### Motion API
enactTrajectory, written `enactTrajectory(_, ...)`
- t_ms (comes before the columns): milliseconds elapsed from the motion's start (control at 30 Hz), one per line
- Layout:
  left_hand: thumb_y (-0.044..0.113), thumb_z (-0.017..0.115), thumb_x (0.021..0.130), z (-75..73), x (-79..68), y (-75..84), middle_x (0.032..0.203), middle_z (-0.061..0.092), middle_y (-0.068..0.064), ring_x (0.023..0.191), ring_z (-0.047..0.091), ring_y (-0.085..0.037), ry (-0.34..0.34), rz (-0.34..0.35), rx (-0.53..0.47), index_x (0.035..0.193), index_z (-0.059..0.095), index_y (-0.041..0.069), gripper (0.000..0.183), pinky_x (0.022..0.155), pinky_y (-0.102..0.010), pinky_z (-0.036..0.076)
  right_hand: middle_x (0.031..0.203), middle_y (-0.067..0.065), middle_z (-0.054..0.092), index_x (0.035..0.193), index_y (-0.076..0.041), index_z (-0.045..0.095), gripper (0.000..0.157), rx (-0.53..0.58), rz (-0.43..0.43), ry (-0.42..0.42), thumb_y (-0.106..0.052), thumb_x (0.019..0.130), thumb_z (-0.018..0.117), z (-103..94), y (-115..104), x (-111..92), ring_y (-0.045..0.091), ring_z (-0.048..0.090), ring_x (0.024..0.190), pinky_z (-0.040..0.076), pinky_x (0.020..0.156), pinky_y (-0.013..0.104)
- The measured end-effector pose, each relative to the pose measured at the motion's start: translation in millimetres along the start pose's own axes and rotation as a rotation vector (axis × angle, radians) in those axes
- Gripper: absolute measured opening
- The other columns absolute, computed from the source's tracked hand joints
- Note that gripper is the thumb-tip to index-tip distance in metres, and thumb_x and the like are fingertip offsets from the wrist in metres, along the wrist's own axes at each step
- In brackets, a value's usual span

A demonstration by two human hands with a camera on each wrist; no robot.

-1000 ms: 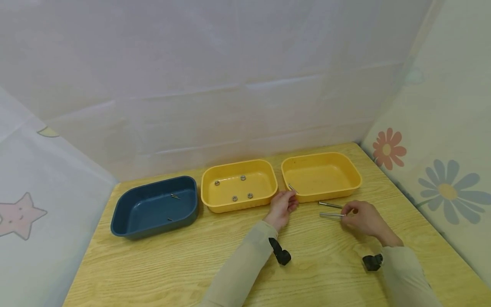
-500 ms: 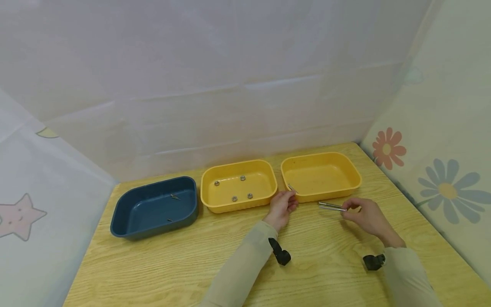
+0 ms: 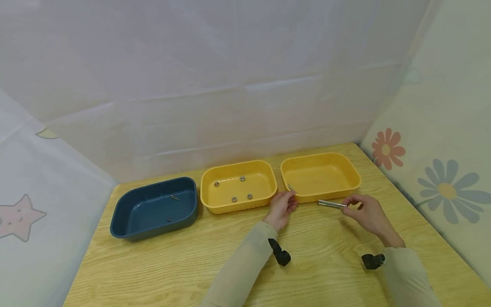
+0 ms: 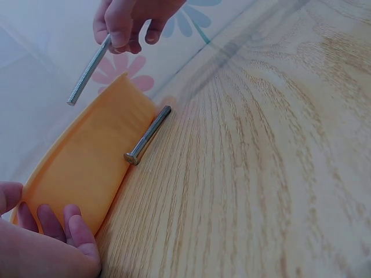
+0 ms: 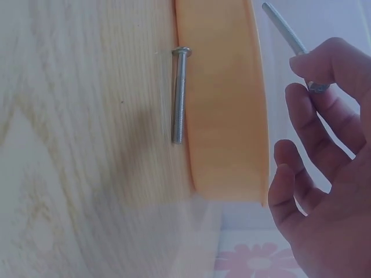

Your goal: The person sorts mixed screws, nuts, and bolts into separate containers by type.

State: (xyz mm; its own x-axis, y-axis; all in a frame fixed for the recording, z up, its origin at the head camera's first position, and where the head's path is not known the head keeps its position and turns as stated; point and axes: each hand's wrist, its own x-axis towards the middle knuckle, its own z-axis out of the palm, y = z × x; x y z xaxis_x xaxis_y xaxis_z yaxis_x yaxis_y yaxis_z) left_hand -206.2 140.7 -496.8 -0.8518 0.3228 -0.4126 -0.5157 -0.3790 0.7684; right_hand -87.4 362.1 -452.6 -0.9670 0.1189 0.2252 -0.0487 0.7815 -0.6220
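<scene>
In the head view my right hand (image 3: 364, 213) pinches a long silver bolt (image 4: 88, 72) near its head, threaded end pointing left. A second bolt (image 5: 180, 98) lies on the table against the front wall of the right yellow bin (image 3: 337, 195); from the head camera the held bolt overlaps it. My left hand (image 3: 281, 207) grips that bin's rim at the front left corner, fingers on the outer wall (image 4: 55, 223) and thumb at the rim. Just beyond its fingertips a small metal screw (image 3: 291, 187) shows at the corner, its lower end hidden.
Beside the left hand stands another yellow bin (image 3: 239, 207) with several nuts (image 3: 243, 178) in it. Farther left is a dark blue bin (image 3: 153, 231) holding a few small screws (image 3: 174, 197). Fabric walls (image 3: 238, 106) rise behind and beside the wooden table (image 3: 172, 264).
The right hand has shifted slightly away from me, bringing its bolt toward the bin until it overlaps the lying bolt in the head view. The left hand stays put.
</scene>
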Motion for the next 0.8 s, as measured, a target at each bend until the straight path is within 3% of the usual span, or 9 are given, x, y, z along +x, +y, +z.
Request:
enactTrajectory(400,0.012,0.066,0.088,-0.8,1.1,-0.7,0.076,0.059,0.001,0.072,0.059,-0.012,-0.003,-0.003,-0.005,0.087,0.062,0.012,0.004,0.069,-0.023,0.048,0.087,0.003,0.063,0.086,-0.012,0.068,0.011,0.04,0.043,0.067,-0.022,0.088,0.07,3.2,-6.6,3.8,0.023,0.049,0.085,0.039,0.07,0.022)
enactTrajectory(800,0.013,0.066,0.089,-1.1,0.4,-0.4,0.075,0.059,0.003,0.071,0.059,-0.011,-0.006,-0.007,-0.009,0.092,0.063,0.01,0.005,0.07,-0.023,0.048,0.087,0.007,0.062,0.088,-0.008,0.069,0.01,0.081,0.081,0.154,-0.018,0.086,0.069,12.9,-7.9,11.2,0.019,0.048,0.084,0.039,0.068,0.019)
